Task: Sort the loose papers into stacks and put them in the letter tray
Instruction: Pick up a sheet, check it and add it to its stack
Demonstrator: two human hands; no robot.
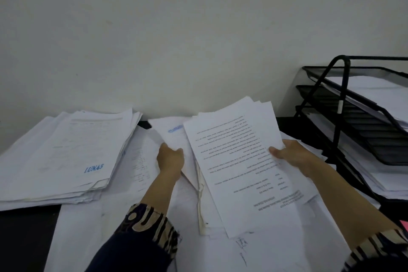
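Only the head view to go on here. Biggest risk we can see: the bundle of printed sheets in our right hand is already fanned at its far end, and it's pinched only at one edge, thumb on top. Lift it toward the letter tray like that and the loose ones could slide out or droop and catch on the tray's black wire frame. The tray sits at the right edge of the surface, and its tiers already hold paper, so a floppy bundle could jam going in.

The other worry is mixing the sorts. The LUNAS-stamped stack at the far left looks tidy enough, but everything in the middle overlaps.

Our left hand is curled round the near edge of a blue-stamped sheet, gripping it just beside the bundle. Neither hand is spread flat.
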